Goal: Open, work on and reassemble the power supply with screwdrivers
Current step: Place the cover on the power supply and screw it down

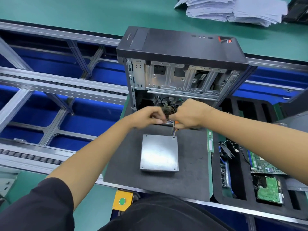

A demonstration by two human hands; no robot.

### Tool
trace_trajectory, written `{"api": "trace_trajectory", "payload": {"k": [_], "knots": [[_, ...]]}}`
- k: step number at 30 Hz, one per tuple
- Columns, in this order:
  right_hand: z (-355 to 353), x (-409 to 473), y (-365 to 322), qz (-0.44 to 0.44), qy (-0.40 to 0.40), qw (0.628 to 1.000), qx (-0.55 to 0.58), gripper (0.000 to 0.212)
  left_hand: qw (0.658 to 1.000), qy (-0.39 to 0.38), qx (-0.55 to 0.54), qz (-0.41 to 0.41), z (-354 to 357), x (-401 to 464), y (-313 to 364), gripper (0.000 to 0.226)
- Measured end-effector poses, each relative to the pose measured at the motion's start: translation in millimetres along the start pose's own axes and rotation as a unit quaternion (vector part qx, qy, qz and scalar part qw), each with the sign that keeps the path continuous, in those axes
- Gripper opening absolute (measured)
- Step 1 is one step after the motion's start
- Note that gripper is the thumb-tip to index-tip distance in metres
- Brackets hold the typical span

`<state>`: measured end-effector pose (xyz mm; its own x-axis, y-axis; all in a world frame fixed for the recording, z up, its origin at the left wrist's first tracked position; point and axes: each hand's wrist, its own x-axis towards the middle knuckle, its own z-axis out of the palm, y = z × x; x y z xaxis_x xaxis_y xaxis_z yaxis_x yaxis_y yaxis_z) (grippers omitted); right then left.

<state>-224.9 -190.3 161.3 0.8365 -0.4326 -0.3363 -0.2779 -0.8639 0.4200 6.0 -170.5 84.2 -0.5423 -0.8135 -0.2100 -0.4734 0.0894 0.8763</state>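
- Power supply [168, 121]: partly visible metal box with a perforated grille, at the open mouth of the computer case, mostly hidden behind both hands; coloured wires [173, 131] hang from its near edge.
- Metal cover plate [159, 154]: flat grey panel with a screw hole near each corner, lying on the dark foam mat [191, 155] just in front of the power supply.
- Left hand [150, 116]: fingers curled, grip pinching something small at the supply's near left edge; what it holds is too blurred to tell.
- Right hand [190, 114]: grip closed round an orange-handled tool [176, 123], only a sliver of which shows below the fist.
- Computer case [181, 64]: black tower lying with its open side up, bare drive bays exposed.
- Foam tray [216, 189]: right of the mat, holding green circuit boards [268, 190] and cables.
- Yellow box with a green button [122, 200]: at the near edge of the worktop.
- Stack of papers [233, 9]: far right on the green worktop [83, 14].
- Roller conveyor frame [50, 84]: left, over blue bins.
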Motion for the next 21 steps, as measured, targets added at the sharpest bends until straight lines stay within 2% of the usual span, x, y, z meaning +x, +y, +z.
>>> {"api": "trace_trajectory", "payload": {"k": [3, 6, 8, 10, 12, 14, 17, 19, 21], "knots": [[1, -1, -3, -0.003, 0.006, 0.998, 0.07, 0.049, 0.993, 0.035, 0.073, -0.085, -19, -34, -49, 0.01], [-3, 2, -2, -0.076, -0.02, 0.993, 0.091, 0.042, 0.963, 0.136, 0.176, -0.151, -14, -51, -89, 0.018], [-5, 3, -5, -0.087, -0.04, 0.992, 0.078, 0.029, 0.953, 0.17, 0.17, -0.183, -7, -56, -102, 0.024], [-5, 4, -10, -0.032, -0.051, 0.996, 0.067, 0.018, 0.956, 0.162, 0.145, -0.199, -1, -57, -112, 0.026], [-3, 4, -13, 0.029, -0.063, 0.996, 0.062, 0.025, 0.96, 0.152, 0.123, -0.2, 6, -56, -114, 0.027], [-3, 2, -17, 0.056, -0.057, 0.991, 0.11, 0.026, 0.962, 0.15, 0.112, -0.199, 11, -55, -113, 0.027], [-7, -2, -19, 0.031, -0.045, 0.98, 0.192, 0.029, 0.959, 0.151, 0.133, -0.202, 15, -52, -115, 0.025], [-7, -2, -20, 0.001, -0.061, 0.978, 0.201, 0.028, 0.956, 0.155, 0.144, -0.204, 17, -51, -117, 0.021], [-7, 0, -22, 0.023, -0.065, 0.979, 0.194, 0.023, 0.953, 0.159, 0.157, -0.204, 18, -50, -117, 0.018]]}}
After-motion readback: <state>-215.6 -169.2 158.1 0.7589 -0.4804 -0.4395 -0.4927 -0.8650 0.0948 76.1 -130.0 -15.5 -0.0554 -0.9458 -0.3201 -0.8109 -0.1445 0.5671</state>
